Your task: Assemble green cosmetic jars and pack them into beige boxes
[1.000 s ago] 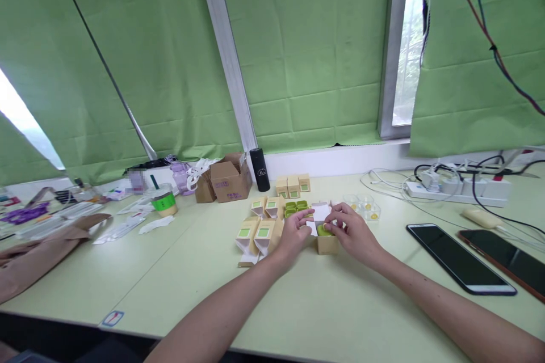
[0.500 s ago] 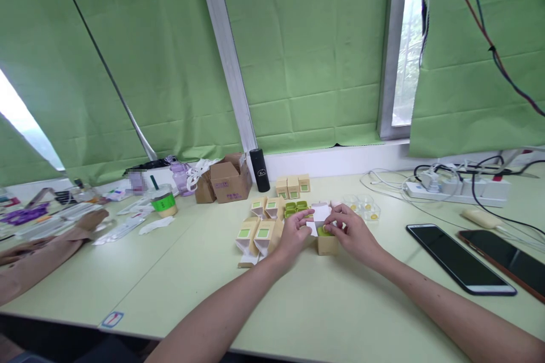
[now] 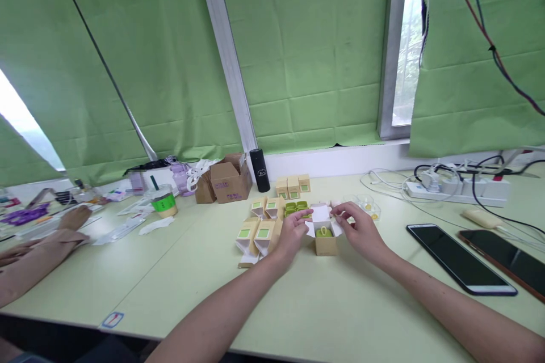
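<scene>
To the left of the open kraft box, four similar cartons crowd your left hand, with three more farther back. A green tray sits just behind that hand, and a clear tray with yellow pieces lies behind your right hand. In the box sits a green piece with a pale loop. Your left fingers stretch to the left flap and your right fingers bunch near the right one; you cannot tell whether either set grips.

Farther right are two phones and a power strip trailing cables. The cartons carry green square labels; the purple print on the cardboard box and the white mark on the black bottle are too small to read.

Pale surface stretches from the box to the near edge, between your forearms. Leftward, past a seam, is a co-worker's sleeve.
</scene>
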`<state>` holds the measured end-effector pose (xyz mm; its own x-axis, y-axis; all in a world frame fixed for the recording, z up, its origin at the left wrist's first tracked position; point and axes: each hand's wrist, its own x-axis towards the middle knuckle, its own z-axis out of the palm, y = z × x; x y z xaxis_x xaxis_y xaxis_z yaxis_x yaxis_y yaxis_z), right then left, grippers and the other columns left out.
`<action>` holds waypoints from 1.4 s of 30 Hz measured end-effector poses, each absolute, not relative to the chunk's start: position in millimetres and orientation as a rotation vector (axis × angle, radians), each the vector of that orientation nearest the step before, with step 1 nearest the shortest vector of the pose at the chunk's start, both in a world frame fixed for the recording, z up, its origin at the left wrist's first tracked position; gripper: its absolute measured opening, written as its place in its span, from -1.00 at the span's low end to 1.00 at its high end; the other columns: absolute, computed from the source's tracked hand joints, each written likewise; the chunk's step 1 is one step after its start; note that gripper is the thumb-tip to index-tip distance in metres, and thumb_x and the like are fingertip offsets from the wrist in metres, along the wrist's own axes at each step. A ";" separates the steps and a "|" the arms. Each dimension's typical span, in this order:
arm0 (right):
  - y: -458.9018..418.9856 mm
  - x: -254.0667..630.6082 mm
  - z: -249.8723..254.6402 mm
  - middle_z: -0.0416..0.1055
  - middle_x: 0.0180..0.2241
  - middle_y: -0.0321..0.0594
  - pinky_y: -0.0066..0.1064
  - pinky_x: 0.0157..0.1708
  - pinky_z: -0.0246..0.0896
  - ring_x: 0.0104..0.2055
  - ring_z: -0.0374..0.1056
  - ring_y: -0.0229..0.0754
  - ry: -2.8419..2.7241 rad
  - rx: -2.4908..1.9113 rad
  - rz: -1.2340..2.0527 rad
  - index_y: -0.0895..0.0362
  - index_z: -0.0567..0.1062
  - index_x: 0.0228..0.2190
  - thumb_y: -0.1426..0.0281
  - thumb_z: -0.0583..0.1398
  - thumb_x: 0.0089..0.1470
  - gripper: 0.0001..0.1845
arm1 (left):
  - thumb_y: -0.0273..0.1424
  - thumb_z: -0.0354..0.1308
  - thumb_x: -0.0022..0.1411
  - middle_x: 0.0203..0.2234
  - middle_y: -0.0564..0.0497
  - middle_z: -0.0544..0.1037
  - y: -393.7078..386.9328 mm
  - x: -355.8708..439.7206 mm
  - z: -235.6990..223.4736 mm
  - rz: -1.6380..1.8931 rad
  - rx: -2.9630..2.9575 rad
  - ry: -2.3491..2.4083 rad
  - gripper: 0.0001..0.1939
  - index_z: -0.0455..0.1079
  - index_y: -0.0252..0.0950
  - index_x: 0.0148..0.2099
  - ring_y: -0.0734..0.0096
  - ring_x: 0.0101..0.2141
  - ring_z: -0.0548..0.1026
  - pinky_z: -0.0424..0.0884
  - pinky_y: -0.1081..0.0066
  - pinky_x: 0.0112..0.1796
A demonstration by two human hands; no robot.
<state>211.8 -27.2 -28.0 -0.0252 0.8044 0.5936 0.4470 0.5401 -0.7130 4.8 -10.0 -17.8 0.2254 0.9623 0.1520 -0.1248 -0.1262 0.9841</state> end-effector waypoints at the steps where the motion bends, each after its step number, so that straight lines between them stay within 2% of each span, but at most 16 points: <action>1: -26.7 212.0 -28.8 0.49 -0.15 -0.12 -0.31 -0.39 0.34 -0.25 0.40 -0.10 -1.647 -1.076 0.406 0.04 0.52 -0.22 0.29 0.10 0.26 -0.80 | -0.52 0.14 -0.09 -0.25 -0.14 0.67 -9.6 4.4 -18.4 1.195 1.331 0.905 -0.41 0.54 -0.38 0.06 0.26 -0.26 0.56 0.41 0.32 -0.16; 7: -19.9 213.4 -36.6 0.50 -0.12 -0.16 -0.24 -0.24 0.38 -0.27 0.41 -0.15 -1.573 -1.129 0.470 0.05 0.51 -0.16 0.37 0.11 0.15 -0.76 | -0.46 0.11 -0.02 -0.25 -0.12 0.69 -9.7 4.7 -16.4 1.237 1.313 0.966 -0.50 0.61 -0.38 -0.02 0.22 -0.23 0.55 0.39 0.30 -0.11; 13: -12.3 217.1 -45.5 0.48 -0.16 -0.19 -0.36 -0.43 0.29 -0.34 0.41 -0.17 -1.546 -1.131 0.563 0.05 0.49 -0.12 0.43 0.10 0.02 -0.64 | -0.43 0.14 0.00 -0.34 -0.07 0.68 -12.4 7.3 -12.2 1.249 1.287 0.958 -0.56 0.62 -0.35 -0.05 0.24 -0.26 0.56 0.39 0.28 -0.07; 21: -15.8 211.9 -43.4 0.40 -0.15 -0.16 -0.48 -0.60 0.11 -0.38 0.37 -0.22 -1.471 -1.152 0.776 0.08 0.47 -0.09 0.38 0.10 -0.04 -0.58 | -0.45 0.19 0.00 -0.35 -0.07 0.66 -12.8 8.0 -15.7 1.231 1.297 0.942 -0.52 0.54 -0.37 0.02 0.28 -0.28 0.56 0.40 0.33 -0.13; 27: -21.5 207.5 -32.2 0.35 -0.15 -0.19 -0.50 -0.67 0.08 -0.43 0.34 -0.26 -1.372 -1.220 0.958 0.08 0.45 -0.12 0.40 0.11 -0.18 -0.51 | -0.41 0.25 0.03 -0.29 -0.12 0.66 -10.5 8.2 -20.8 1.238 1.302 0.895 -0.54 0.49 -0.37 0.02 0.26 -0.26 0.59 0.42 0.31 -0.10; 35: -26.4 205.0 -21.5 0.35 -0.19 -0.25 -0.50 -0.70 0.09 -0.47 0.32 -0.28 -1.273 -1.253 1.029 0.04 0.45 -0.14 0.39 0.13 -0.23 -0.51 | -0.37 0.35 -0.01 -0.25 -0.16 0.65 -12.9 9.3 -17.8 1.210 1.290 0.844 -0.53 0.45 -0.33 0.00 0.13 -0.15 0.60 0.41 0.24 -0.05; 42: -26.8 203.5 -22.3 0.35 -0.21 -0.26 -0.50 -0.69 0.09 -0.47 0.33 -0.28 -1.237 -1.239 1.065 0.04 0.45 -0.15 0.40 0.14 -0.26 -0.49 | -0.32 0.39 0.01 -0.26 -0.12 0.64 -19.8 10.1 -13.7 1.173 1.283 0.820 -0.47 0.36 -0.30 0.03 0.20 -0.20 0.60 0.42 0.27 -0.08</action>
<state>203.5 -26.8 -22.3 0.0735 0.9943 0.0767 0.0712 0.0715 -0.9949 10.1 -19.8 -13.7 0.2543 0.9559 0.1469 -0.1903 -0.0994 0.9767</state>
